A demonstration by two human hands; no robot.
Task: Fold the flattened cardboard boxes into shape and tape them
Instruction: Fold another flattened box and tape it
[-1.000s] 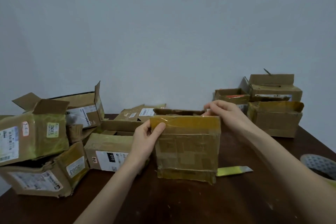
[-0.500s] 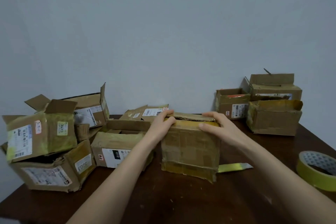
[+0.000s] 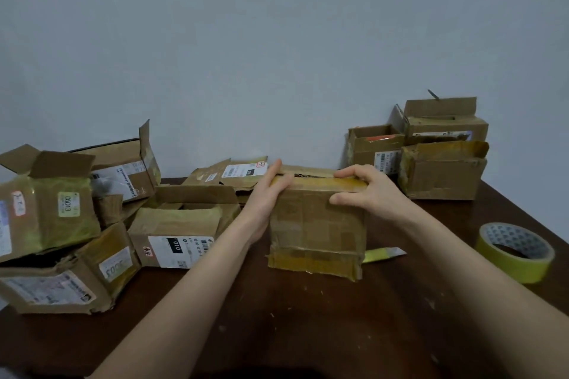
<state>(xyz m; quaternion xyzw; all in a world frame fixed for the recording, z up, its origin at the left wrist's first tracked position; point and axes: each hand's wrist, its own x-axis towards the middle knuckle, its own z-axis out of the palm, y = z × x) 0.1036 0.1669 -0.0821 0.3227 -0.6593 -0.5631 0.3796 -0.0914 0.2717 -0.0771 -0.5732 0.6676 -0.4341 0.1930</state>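
Note:
A worn brown cardboard box (image 3: 317,234) with old yellow tape stands upright mid-table. My left hand (image 3: 269,194) lies flat against its upper left side, fingers straight, thumb on the top edge. My right hand (image 3: 366,189) grips the top right corner, fingers curled over the folded top flaps and thumb on the front face. A narrow gap shows between the top flaps. A strip of yellow tape (image 3: 385,254) sticks out from the box's lower right. A roll of yellow tape (image 3: 515,251) lies at the right.
Several shaped boxes are piled at the left (image 3: 49,209), an open box (image 3: 181,231) sits beside my left arm, flattened boxes (image 3: 234,172) lie behind it, and three boxes (image 3: 443,169) stand at the back right. The dark wooden table (image 3: 308,317) ends at a pale wall.
The front flap, upright a second ago, is folded down onto the top. My left hand slid from the top to the left side; my right hand moved to the right corner.

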